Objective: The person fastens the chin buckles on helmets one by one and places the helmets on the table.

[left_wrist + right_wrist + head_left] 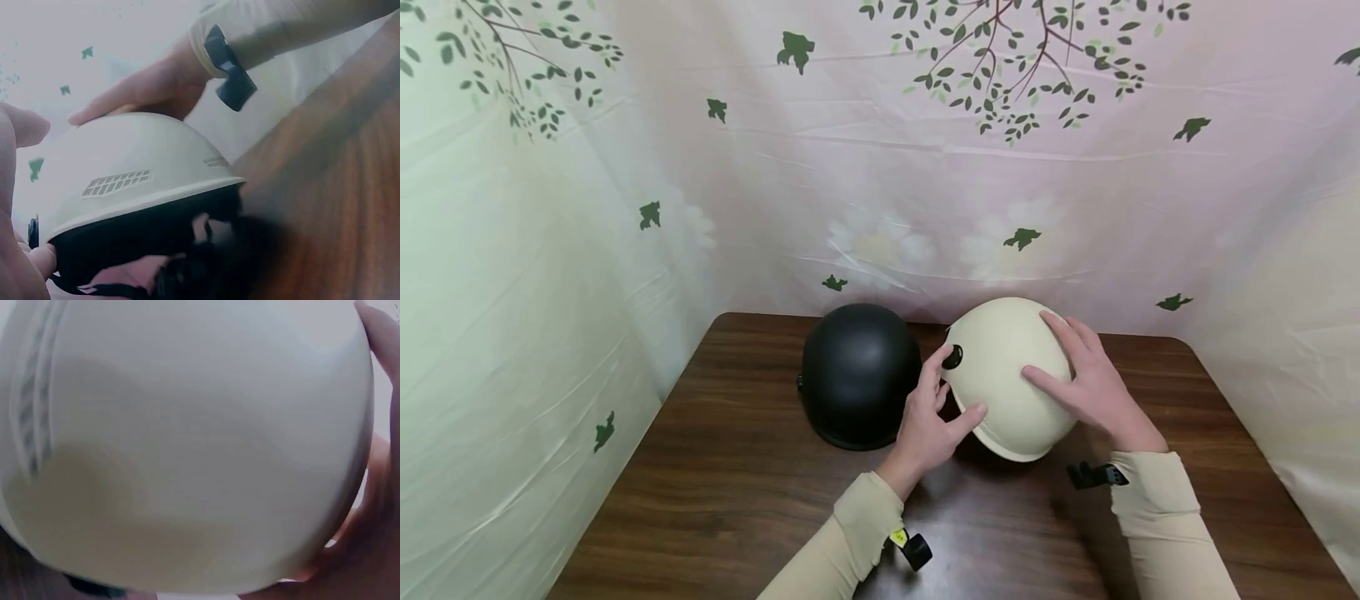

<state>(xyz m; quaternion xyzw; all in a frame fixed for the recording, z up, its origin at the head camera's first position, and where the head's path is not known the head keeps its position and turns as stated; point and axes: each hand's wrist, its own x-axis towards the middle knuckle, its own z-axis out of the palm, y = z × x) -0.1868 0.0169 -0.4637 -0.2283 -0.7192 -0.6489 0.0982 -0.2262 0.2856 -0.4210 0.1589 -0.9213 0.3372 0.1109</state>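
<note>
Beyond a glossy wood-grain table [722,475] hangs leaf-printed fabric [917,192]. We see the left hand [923,427] and right hand [1099,385] grasping a smooth, domed cream helmet [996,354], tilted, right of a matte black helmet [857,367].

I see pale cloth [550,275], printed with leafy branches [1045,35] and green birds [795,52], hanging behind a glossy brown tabletop [722,467].

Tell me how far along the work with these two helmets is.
Looks done: the black helmet sits dome-up on the table.

In hand: the cream helmet, with the left hand at its edge and the right hand on its dome.

Left, probably: levelling and releasing it, since it looks tilted and both hands are on it.
</note>
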